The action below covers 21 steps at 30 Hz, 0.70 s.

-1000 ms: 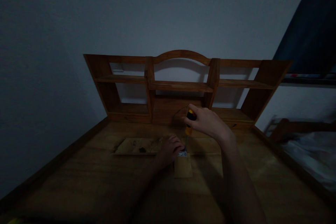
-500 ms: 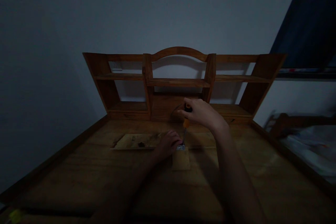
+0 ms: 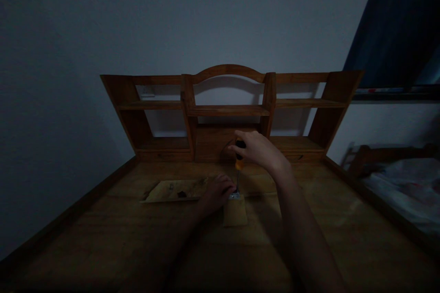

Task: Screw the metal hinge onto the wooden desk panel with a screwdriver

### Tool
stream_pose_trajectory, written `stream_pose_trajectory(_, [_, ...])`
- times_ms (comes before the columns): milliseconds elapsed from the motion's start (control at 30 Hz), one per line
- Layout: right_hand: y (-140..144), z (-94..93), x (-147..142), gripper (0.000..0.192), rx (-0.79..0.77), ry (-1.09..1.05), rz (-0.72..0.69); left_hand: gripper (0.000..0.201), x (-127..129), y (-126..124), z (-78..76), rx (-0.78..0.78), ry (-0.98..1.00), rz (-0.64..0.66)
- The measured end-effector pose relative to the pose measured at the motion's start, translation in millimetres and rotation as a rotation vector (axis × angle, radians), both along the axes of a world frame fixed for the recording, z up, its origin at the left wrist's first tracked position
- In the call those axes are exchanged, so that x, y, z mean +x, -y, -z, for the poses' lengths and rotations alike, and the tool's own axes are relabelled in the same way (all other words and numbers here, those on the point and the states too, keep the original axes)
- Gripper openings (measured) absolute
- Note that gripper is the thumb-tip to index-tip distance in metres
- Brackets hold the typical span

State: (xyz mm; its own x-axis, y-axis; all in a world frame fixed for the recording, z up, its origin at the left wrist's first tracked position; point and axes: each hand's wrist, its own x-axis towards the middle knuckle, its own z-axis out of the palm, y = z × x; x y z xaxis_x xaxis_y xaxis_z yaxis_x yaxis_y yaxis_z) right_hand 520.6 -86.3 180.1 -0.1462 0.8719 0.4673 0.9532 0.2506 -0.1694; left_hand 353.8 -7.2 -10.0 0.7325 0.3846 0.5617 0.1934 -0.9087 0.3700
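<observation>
Screwdriver [image 3: 238, 160], upright on metal bracket [image 3: 234, 196]

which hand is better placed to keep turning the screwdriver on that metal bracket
Right. The right hand already grips the screwdriver upright, tip on the metal bracket. The left hand rests low beside the bracket on the wooden block, likely steadying it.

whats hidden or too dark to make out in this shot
- Head view: the screwdriver handle top is hidden by the right hand.
- The metal bracket and any screw: too small and dim.
- Dark bits on the flat board: unidentifiable.
- Left hand fingertips: lost in shadow.
</observation>
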Motion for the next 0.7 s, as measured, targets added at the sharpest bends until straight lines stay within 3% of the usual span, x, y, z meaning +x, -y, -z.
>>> stream_pose_trajectory(133, [1.7, -0.6, -3.6, 0.017, -0.012, 0.021, -0.047, 0.018, -0.4, -0.1, 1.6, -0.002, 0.028, 0.009])
stream_pose_trajectory(367, [0.7, 0.2, -7.8, 0.031, 0.026, 0.104, 0.143, 0.018, -0.8, 2.4, -2.7, 0.007, 0.014, 0.007])
stream_pose_trajectory(467, [-1.3, 1.1, -7.5, 0.02, 0.028, 0.096, 0.082, 0.018, -0.6, 1.5, -1.3, 0.004, 0.022, 0.01])
stream_pose_trajectory(567, [-2.0, 1.7, -7.7, 0.023, 0.026, 0.068, -0.01, 0.018, -0.7, 0.7, -0.1, 0.01, 0.028, 0.011])
stream_pose_trajectory(700, [-2.2, 1.5, -8.8, 0.023, 0.003, 0.086, 0.034, 0.019, -0.5, 0.9, -0.7, 0.009, 0.016, 0.01])
